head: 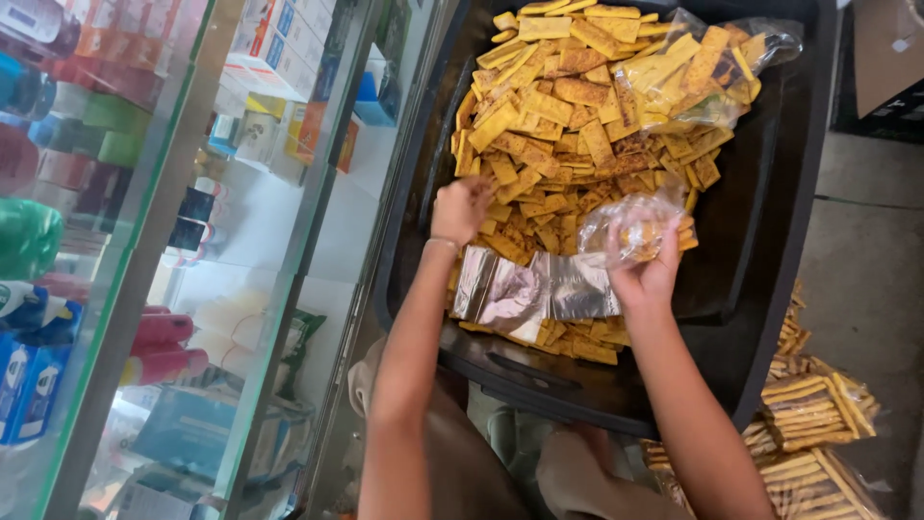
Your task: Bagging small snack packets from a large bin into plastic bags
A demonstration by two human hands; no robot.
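Note:
A big black tray (760, 241) rests on my lap, heaped with flat yellow-orange rectangular snack pieces (558, 106). My left hand (460, 208) is down among the pieces at the heap's left side, fingers curled on some of them. My right hand (643, 270) holds a small clear plastic bag (630, 223) partly filled with the pieces. A stack of empty clear bags (539, 289) lies flat on the tray between my wrists. A larger clear bag with pieces (707, 67) sits at the tray's far right.
A glass display cabinet (173, 260) with boxes and bottles stands to the left. Filled bags of snack pieces (818, 414) lie on the concrete floor at the lower right. A cardboard box (885, 48) is at the upper right.

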